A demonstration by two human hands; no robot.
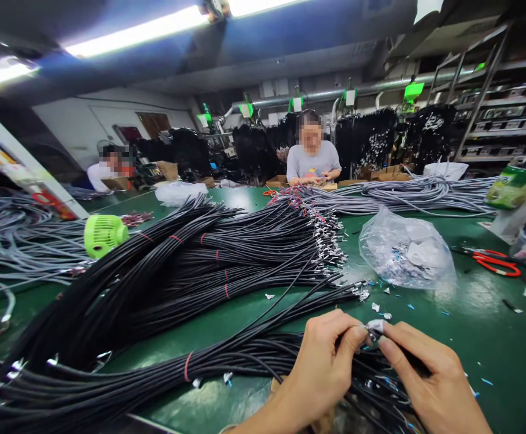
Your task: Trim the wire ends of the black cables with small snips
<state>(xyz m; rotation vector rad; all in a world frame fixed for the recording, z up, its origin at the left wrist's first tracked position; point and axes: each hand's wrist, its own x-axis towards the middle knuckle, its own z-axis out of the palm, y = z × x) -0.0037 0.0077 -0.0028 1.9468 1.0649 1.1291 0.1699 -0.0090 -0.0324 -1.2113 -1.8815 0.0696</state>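
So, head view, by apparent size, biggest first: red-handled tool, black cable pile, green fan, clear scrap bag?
1. Black cable pile
2. Clear scrap bag
3. Unranked: green fan and red-handled tool; the fan looks bulkier, the tool longer.

Left hand (pixel 328 355) and right hand (pixel 429 361) meet at a cable end (pixel 373 331), fingertips pinching it. Black cables (pixel 154 271), bundled with red bands (pixel 188 366), lie across the green desk (pixel 493 337). Clear bag (pixel 407 250) of scraps: right of the bundles' stripped ends. Red-handled pliers (pixel 497 263): beyond the bag, to its right. Green fan (pixel 105 235): at left, beside grey cables (pixel 14 229). One person (pixel 313 154) seated opposite, another (pixel 109 169) at far left.
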